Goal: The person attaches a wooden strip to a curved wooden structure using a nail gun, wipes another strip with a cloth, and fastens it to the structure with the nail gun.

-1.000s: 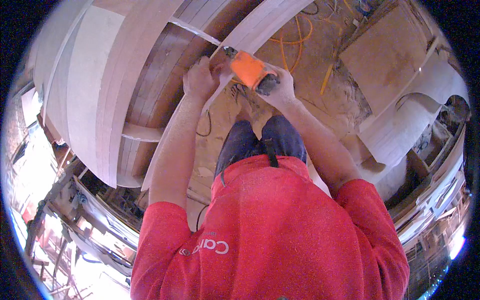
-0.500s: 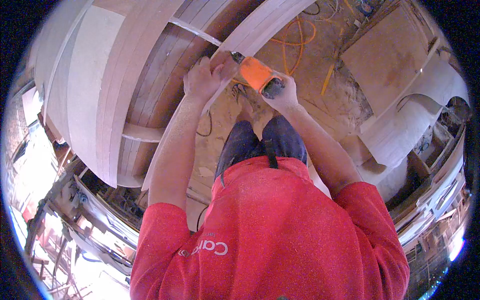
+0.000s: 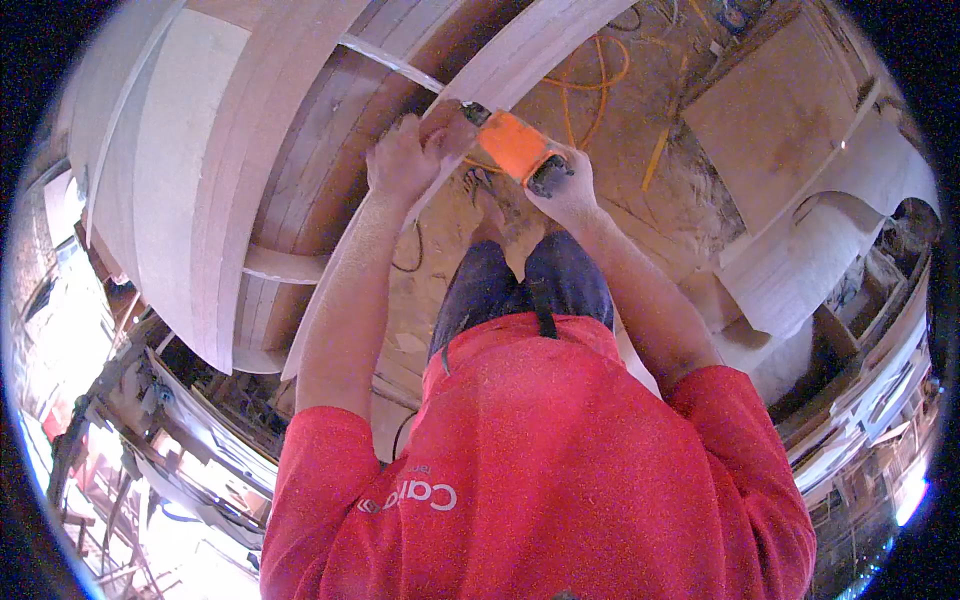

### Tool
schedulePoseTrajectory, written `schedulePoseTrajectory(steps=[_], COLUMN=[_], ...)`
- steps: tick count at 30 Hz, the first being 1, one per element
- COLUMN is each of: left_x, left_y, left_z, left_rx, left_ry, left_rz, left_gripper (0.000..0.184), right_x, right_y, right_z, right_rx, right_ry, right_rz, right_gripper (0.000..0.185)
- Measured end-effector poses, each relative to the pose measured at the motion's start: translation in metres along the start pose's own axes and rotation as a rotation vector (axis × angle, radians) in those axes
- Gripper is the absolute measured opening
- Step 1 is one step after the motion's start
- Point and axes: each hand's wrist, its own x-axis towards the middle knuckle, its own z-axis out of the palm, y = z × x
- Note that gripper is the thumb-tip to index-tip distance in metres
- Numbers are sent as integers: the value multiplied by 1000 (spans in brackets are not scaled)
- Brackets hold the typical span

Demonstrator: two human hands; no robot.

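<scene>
- Right hand [image 3: 570,188]: fingers wrapped round orange-and-black handheld power tool [image 3: 517,147], its front end by curved pale wooden plank [image 3: 515,60].
- Left hand [image 3: 402,165]: at plank, near tool; cannot tell finger grip.

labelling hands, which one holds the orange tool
The right hand, gripping the orange tool at its dark end; the left hand is at the curved plank.

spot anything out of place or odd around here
The orange cord or hose lies in loose loops on the floor, possibly a trip hazard. The pale sheet at the picture's right is curled, unlike the flatter board beside it.
</scene>
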Motion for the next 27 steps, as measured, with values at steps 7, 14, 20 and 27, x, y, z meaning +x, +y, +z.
schedulePoseTrajectory(steps=[7, 14, 20, 27], left_x=[3, -1, -7, -96], left_y=[-2, 6, 6, -18], left_z=[2, -6, -5, -44], left_rx=[-16, -6, -3, -175], left_ry=[-105, -90, -34, 501], left_rz=[-27, -62, -5, 296], left_gripper=[40, 38, 44, 34], right_x=[6, 3, -24, -116], right_y=[-6, -11, 17, 52], right_z=[11, 5, -21, -49], right_rx=[257, 225, -160, -199], right_ry=[-13, -1, 59, 442], right_rz=[134, 22, -189, 186], right_gripper=[42, 41, 38, 23])
